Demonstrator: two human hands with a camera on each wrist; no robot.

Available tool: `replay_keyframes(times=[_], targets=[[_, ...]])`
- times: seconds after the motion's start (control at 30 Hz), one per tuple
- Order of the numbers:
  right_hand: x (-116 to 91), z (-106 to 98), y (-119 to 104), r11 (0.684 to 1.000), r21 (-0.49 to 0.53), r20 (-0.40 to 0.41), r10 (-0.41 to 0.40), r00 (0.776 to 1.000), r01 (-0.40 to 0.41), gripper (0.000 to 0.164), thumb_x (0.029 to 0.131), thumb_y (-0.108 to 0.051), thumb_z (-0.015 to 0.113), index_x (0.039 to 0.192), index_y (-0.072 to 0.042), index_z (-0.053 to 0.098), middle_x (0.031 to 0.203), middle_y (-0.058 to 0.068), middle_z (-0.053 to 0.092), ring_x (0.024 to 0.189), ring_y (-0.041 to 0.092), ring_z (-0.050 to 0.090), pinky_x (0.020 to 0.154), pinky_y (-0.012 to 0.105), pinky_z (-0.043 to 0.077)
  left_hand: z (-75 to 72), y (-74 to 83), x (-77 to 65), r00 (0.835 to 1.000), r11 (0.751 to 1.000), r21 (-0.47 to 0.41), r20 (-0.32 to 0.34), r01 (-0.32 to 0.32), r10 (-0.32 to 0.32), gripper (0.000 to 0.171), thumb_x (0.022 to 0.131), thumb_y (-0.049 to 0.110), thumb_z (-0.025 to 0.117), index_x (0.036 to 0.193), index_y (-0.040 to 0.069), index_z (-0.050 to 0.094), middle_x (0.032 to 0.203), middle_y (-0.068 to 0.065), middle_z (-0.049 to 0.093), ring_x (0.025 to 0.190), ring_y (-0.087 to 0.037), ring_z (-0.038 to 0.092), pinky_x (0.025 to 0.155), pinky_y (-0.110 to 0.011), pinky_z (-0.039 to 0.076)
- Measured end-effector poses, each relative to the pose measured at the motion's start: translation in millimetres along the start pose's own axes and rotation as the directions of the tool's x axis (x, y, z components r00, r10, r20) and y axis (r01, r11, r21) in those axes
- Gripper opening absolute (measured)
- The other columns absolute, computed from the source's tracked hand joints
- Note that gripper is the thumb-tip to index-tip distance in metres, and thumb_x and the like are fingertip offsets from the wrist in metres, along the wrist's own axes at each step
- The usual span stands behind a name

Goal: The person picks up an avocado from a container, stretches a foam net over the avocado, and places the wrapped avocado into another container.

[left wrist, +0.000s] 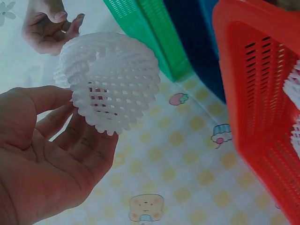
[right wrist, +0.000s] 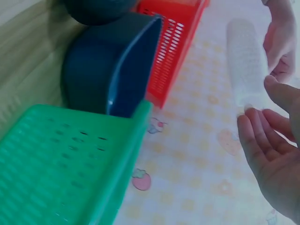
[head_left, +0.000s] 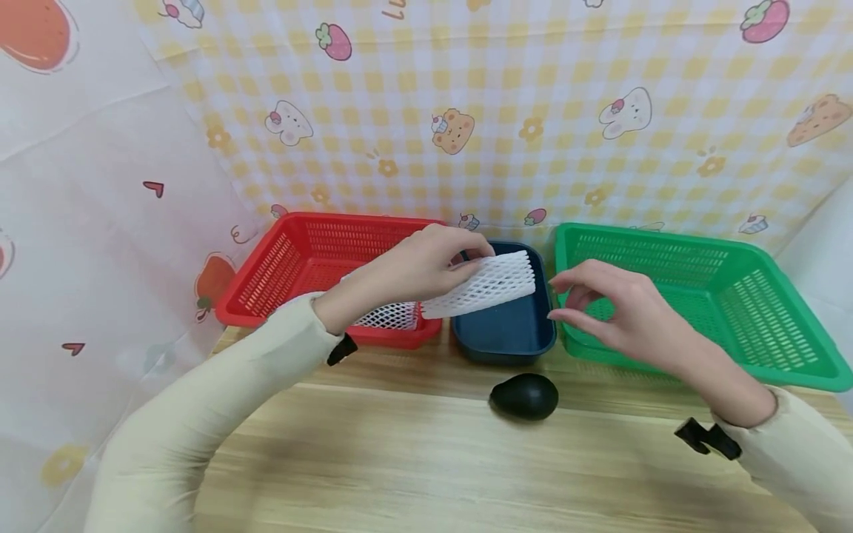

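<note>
My left hand (head_left: 440, 259) pinches a white foam net sleeve (head_left: 493, 285) between thumb and fingers, above the dark blue bin (head_left: 503, 337). In the left wrist view the left hand (left wrist: 61, 154) holds the foam net sleeve (left wrist: 115, 89) with its round mouth open. Just right of the sleeve's far end, my right hand (head_left: 613, 311) hangs with thumb and fingers apart and nothing between them. The right wrist view shows the right hand (right wrist: 276, 154) close to the sleeve's end. A dark avocado (head_left: 524, 397) lies on the table in front of the blue bin.
At the left stands a red basket (head_left: 256, 289) with more white foam netting (head_left: 389, 316) inside, partly hidden by the left arm. A green basket (head_left: 793, 311) is at the right. Behind them hangs a checked cloth (head_left: 413, 96); the wooden table (head_left: 426, 459) spreads in front.
</note>
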State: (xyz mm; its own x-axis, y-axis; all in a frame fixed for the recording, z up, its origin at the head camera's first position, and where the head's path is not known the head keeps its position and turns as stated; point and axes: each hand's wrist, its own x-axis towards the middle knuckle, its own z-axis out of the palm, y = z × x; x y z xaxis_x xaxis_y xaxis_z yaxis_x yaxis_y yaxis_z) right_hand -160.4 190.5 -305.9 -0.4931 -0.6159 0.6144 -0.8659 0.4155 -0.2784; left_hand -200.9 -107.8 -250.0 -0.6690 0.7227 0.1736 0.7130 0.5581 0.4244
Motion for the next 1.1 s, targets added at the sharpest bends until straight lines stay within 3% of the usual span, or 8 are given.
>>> replay_keyframes(times=[0.23,0.4,0.5,0.57,0.67,0.87,0.97,1.1], targets=[[0.6,21.7,5.2,0.995,0.090,0.014,0.033,0.999,-0.035,0.051,0.094,-0.050,0.065,0.121,-0.007,0.066,0.110,0.001,0.063,0.078,0.006,0.066,0.064,0.017,0.053,3.1,-6.0,-4.3,1.000,0.997,-0.075,0.014,-0.018,0.020,0.030,0.096,0.014,0.071,0.126,0.009,0.070,0.112,-0.003,0.069,0.091,-0.016,0.061,0.077,-0.025,0.052],[4.2,34.4,4.9,0.992,0.122,0.007,0.017,1.000,-0.018,0.036,0.086,-0.020,0.083,0.116,-0.008,0.067,0.108,0.002,0.062,0.075,0.009,0.062,0.060,0.015,0.049,5.9,-2.9,-3.4,0.997,0.986,-0.149,0.005,-0.076,0.077,0.025,0.098,0.010,0.069,0.123,0.007,0.071,0.111,-0.003,0.069,0.091,-0.017,0.061,0.078,-0.026,0.051],[5.9,38.1,3.4,0.993,0.116,-0.008,0.003,1.000,-0.002,0.022,0.090,-0.018,0.080,0.107,-0.009,0.070,0.100,-0.001,0.060,0.073,0.010,0.056,0.056,0.014,0.044,8.3,-2.3,-2.3,0.996,0.981,-0.173,-0.005,-0.093,0.093,0.024,0.098,0.010,0.069,0.122,0.007,0.072,0.113,-0.003,0.070,0.095,-0.017,0.060,0.081,-0.027,0.050],[6.4,38.9,2.0,0.995,0.104,-0.014,-0.005,1.000,0.006,0.022,0.096,-0.031,0.071,0.104,-0.009,0.071,0.096,-0.002,0.059,0.072,0.011,0.053,0.055,0.014,0.042,9.3,-3.7,-1.8,0.995,0.978,-0.187,0.005,-0.094,0.096,0.026,0.098,0.012,0.069,0.123,0.007,0.071,0.115,-0.003,0.069,0.096,-0.016,0.060,0.083,-0.027,0.050],[6.1,37.7,-0.2,0.996,0.092,-0.021,-0.006,1.000,0.008,0.033,0.101,-0.041,0.060,0.103,-0.010,0.072,0.095,-0.003,0.060,0.073,0.009,0.053,0.056,0.014,0.043,8.4,-9.3,-3.9,0.993,0.973,-0.216,0.073,-0.078,0.096,0.032,0.100,0.019,0.066,0.130,0.008,0.066,0.118,-0.002,0.068,0.097,-0.016,0.061,0.082,-0.029,0.051],[0.1,28.4,-2.6,0.995,0.098,-0.050,0.031,0.998,-0.026,0.010,0.099,-0.021,0.069,0.104,-0.012,0.071,0.100,-0.004,0.063,0.079,0.006,0.054,0.062,0.017,0.046,-0.1,-26.8,-21.0,0.955,0.968,-0.252,0.289,0.011,0.065,0.072,0.088,0.037,0.081,0.148,0.019,0.046,0.130,0.002,0.056,0.110,-0.016,0.054,0.088,-0.037,0.051],[-3.3,24.6,-2.5,0.996,0.082,-0.066,0.042,0.997,-0.037,0.016,0.101,-0.029,0.065,0.100,-0.013,0.070,0.096,-0.006,0.061,0.079,0.006,0.053,0.061,0.017,0.044,-2.7,-33.9,-29.7,0.952,0.962,-0.274,0.298,0.017,0.068,0.079,0.083,0.031,0.087,0.148,0.018,0.046,0.132,0.001,0.055,0.111,-0.017,0.055,0.089,-0.039,0.053],[-6.8,23.2,-2.0,0.997,0.073,-0.059,0.037,0.998,-0.033,0.028,0.104,-0.039,0.058,0.096,-0.014,0.068,0.093,-0.008,0.059,0.077,0.006,0.050,0.058,0.017,0.039,-3.1,-39.9,-37.1,0.961,0.964,-0.266,0.272,0.033,0.042,0.065,0.087,0.020,0.084,0.144,0.017,0.053,0.131,0.002,0.058,0.106,-0.016,0.061,0.085,-0.035,0.056]])
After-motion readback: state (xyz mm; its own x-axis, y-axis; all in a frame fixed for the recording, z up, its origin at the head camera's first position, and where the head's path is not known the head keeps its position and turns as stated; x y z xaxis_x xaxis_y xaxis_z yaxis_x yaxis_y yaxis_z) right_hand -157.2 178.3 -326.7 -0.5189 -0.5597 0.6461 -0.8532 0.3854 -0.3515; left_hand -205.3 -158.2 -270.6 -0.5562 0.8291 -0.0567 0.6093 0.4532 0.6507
